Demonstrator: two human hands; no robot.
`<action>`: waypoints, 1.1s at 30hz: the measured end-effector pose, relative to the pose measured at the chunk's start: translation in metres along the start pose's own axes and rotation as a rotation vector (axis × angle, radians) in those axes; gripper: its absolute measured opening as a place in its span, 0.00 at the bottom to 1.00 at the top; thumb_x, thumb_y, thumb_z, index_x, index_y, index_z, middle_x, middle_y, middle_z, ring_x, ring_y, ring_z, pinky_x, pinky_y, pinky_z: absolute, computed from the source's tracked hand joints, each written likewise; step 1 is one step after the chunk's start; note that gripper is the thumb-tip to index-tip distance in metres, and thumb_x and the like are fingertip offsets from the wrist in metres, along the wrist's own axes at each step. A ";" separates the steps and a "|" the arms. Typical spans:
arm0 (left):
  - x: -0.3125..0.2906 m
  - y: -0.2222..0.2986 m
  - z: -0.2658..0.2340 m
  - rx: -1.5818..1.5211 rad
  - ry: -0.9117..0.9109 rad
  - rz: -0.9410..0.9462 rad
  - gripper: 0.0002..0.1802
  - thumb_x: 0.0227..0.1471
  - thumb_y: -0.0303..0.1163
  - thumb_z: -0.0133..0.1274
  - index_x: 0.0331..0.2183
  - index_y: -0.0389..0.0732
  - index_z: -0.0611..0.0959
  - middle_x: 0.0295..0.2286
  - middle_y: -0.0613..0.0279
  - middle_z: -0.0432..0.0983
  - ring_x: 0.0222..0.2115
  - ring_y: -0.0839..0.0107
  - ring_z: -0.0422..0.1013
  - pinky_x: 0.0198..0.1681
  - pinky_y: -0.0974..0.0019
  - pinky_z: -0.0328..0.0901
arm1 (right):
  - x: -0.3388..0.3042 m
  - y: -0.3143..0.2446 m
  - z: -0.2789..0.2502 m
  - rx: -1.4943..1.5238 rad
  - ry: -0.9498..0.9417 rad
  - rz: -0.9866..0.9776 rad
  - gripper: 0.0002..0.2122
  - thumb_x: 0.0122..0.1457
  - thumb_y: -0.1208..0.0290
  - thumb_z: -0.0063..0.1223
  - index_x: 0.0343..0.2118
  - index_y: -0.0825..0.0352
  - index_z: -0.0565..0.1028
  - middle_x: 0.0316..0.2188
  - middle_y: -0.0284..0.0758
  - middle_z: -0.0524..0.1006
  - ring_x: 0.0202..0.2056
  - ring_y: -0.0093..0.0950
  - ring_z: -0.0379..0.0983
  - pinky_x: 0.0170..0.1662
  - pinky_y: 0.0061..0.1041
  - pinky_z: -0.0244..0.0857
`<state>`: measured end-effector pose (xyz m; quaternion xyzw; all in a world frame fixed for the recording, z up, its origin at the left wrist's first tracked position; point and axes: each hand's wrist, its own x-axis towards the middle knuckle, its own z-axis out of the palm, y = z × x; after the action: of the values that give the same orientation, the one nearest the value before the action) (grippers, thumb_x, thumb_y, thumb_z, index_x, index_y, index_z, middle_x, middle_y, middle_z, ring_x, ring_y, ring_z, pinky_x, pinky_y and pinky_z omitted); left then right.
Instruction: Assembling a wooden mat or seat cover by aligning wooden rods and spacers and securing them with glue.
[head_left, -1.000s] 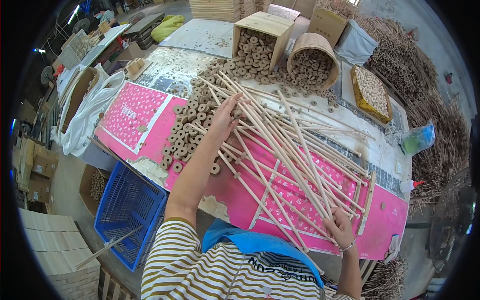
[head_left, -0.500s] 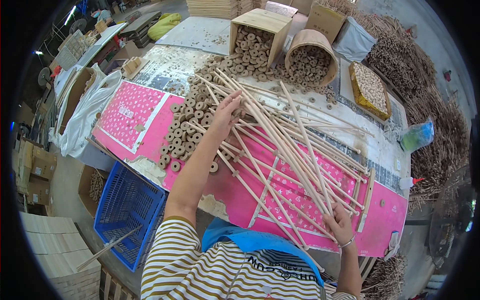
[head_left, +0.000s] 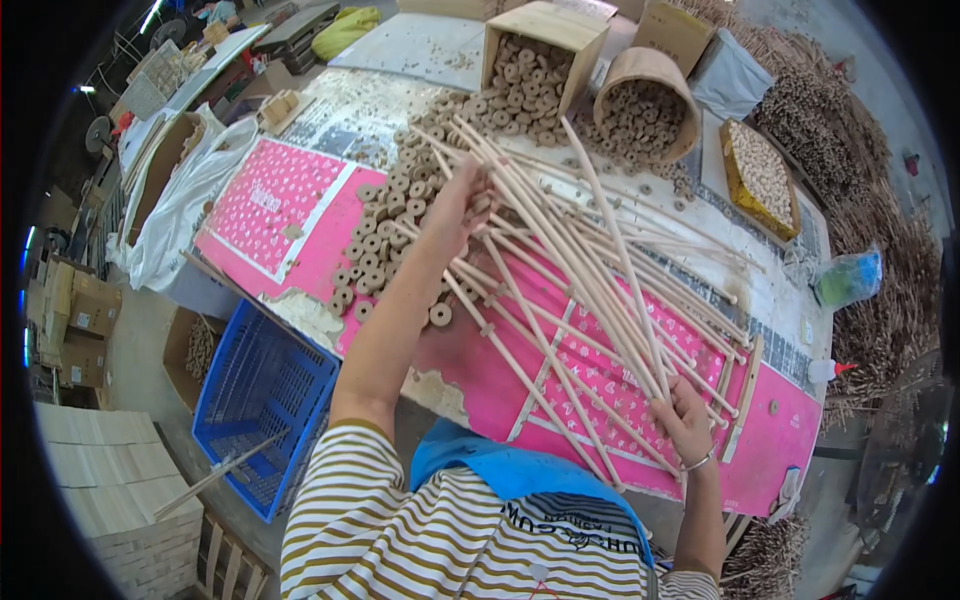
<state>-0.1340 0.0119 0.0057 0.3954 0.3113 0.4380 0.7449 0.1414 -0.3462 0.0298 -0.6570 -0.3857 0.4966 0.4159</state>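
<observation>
I see the right hand (head_left: 686, 420) gripping wooden rods (head_left: 566, 250) over the counter (head_left: 775, 450). Whether the left hand (head_left: 460, 210) grips, I cannot tell.

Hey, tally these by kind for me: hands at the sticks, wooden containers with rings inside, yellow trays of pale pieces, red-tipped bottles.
Left hand and right hand at the sticks: 2
Wooden square box and round tub, with rings inside: 2
Yellow tray of pale pieces: 1
Red-tipped bottle: 1
Total: 6
</observation>
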 end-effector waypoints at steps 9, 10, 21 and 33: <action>-0.030 -0.038 0.048 0.247 -0.407 -0.261 0.19 0.68 0.44 0.49 0.40 0.37 0.83 0.25 0.69 0.77 0.23 0.83 0.70 0.25 0.80 0.61 | 0.077 -0.037 0.021 -0.094 0.058 -0.138 0.07 0.64 0.73 0.55 0.42 0.68 0.73 0.22 0.28 0.75 0.21 0.15 0.65 0.23 0.17 0.59; -0.035 -0.034 0.050 0.246 -0.317 -0.310 0.20 0.69 0.44 0.48 0.41 0.37 0.83 0.24 0.69 0.77 0.23 0.83 0.70 0.25 0.80 0.62 | 0.084 -0.032 0.016 -0.092 0.062 -0.136 0.07 0.64 0.73 0.55 0.42 0.68 0.73 0.22 0.28 0.75 0.21 0.15 0.65 0.23 0.17 0.59; -0.018 -0.012 -0.077 -0.330 0.347 -0.137 0.17 0.64 0.31 0.53 0.51 0.31 0.79 0.42 0.53 0.79 0.39 0.68 0.80 0.25 0.77 0.70 | 0.026 -0.018 -0.003 -0.151 0.185 -0.139 0.10 0.64 0.73 0.57 0.47 0.69 0.76 0.28 0.23 0.74 0.26 0.11 0.64 0.27 0.13 0.56; -0.017 -0.027 -0.057 -0.192 0.108 -0.091 0.24 0.65 0.46 0.54 0.53 0.37 0.80 0.40 0.63 0.81 0.31 0.81 0.75 0.21 0.82 0.62 | -0.022 0.024 0.012 -0.010 0.076 0.003 0.09 0.67 0.71 0.54 0.46 0.69 0.76 0.23 0.25 0.76 0.21 0.11 0.66 0.24 0.13 0.56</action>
<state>-0.1765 0.0066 -0.0434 0.2838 0.3253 0.4519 0.7807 0.1272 -0.3727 0.0131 -0.6778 -0.3711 0.4702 0.4263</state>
